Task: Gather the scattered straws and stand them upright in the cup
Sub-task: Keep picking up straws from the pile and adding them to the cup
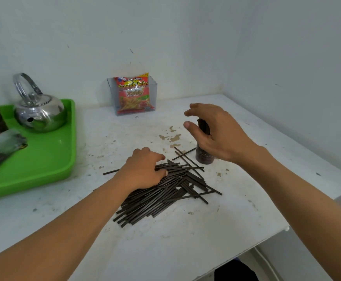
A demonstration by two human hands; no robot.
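**Few straws cupped, most left on the table**

Head view. Found the bulk of the thin, flat, dark-brown straws (161,194) lying in a loose, roughly aligned heap on the worn white table (185,240), with a few strays crossed at the heap's far edge. Found only a small bundle (203,126) standing upright in the small dark-brown cylindrical cup (205,158). Judged the task barely begun, with most of the gathering and nearly all of the loading left to do.

Found the left hand (143,169) knuckles-up on the far-left part of the heap, fingers curled over several straws and thumb pressed against them, apparently taking a fresh clutch. Found the right hand (218,134) arched over the cup, thumb and forefinger apart around the bundle's tops. Could not tell whether the hidden fingers held the bundle. Saw the two hands apart, though near each other. Placed the cup just beside the heap's far-right corner, with stray straws reaching almost to its base.

Noted, well off to the left, a bright green plastic tray (50,165) carrying a shiny steel kettle (42,112).
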